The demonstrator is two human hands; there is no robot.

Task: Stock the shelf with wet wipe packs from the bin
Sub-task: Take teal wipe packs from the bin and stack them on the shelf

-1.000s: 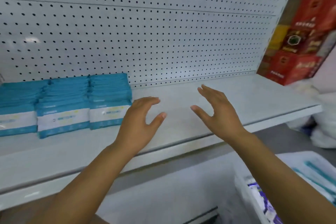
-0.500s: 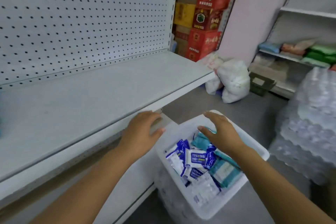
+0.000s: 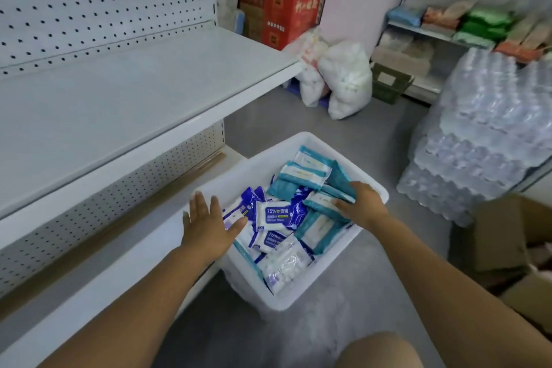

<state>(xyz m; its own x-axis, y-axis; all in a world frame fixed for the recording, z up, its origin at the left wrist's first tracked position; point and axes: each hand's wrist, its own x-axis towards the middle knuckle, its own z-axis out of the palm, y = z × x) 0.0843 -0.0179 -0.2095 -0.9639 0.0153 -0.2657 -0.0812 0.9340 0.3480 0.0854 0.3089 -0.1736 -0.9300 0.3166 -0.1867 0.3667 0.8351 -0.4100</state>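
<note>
A white plastic bin [image 3: 321, 284] stands on the floor beside the white shelf [image 3: 125, 98]. It holds several teal wet wipe packs [image 3: 304, 172] at its far and right side and several blue-and-white alcohol wipe packs [image 3: 276, 215] at its left. My right hand [image 3: 360, 206] is down in the bin's right side, its fingers closing around a teal pack [image 3: 324, 199]. My left hand [image 3: 209, 224] hovers over the bin's left rim, open and flat, holding nothing.
Stacked shrink-wrapped water bottles [image 3: 484, 134] stand to the right. White bags [image 3: 343, 78] and red cartons [image 3: 286, 6] sit behind the shelf end. Open cardboard boxes [image 3: 513, 242] lie at the right edge. A lower shelf board [image 3: 98, 284] runs under the main shelf.
My view swung from the shelf with its teal stacks down to the bin. Both hands dropped from the shelf into the bin, and the right one went onto a teal pack.
</note>
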